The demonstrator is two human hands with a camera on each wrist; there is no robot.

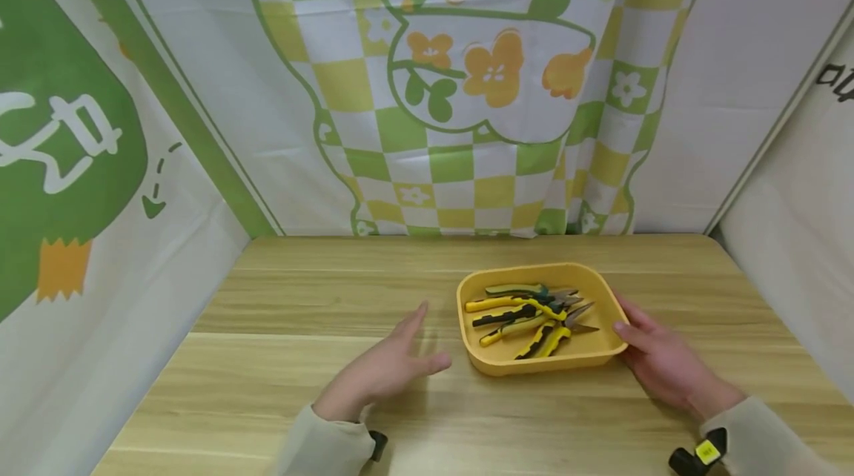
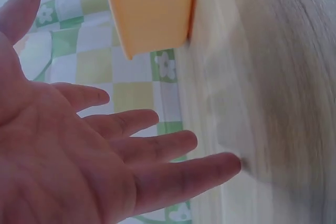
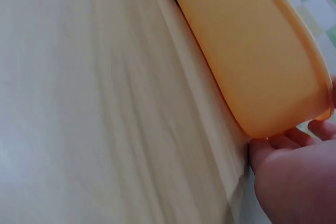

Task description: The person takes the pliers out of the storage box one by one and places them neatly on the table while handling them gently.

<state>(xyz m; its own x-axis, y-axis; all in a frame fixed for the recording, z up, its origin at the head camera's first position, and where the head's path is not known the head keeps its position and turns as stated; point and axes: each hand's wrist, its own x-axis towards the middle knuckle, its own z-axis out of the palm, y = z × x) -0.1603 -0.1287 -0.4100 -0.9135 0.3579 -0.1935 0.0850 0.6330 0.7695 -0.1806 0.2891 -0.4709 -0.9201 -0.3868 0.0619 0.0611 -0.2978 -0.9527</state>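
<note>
A right hand (image 1: 669, 365) clamps its fingers (image 3: 261, 151) on a yellow tray (image 1: 591, 347), pliers (image 1: 523, 312) already inside, atop the bench (image 1: 267, 365); the left hand (image 1: 385, 370), fingers apart, does not yet touch it.

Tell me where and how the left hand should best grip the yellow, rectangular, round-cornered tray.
Grip the tray by its left-end rim, coming from the left, probably with thumb on top and fingers outside below it. That raised edge stands free, facing the open left hand, while the right hand holds the opposite end, so a lift should balance.
</note>
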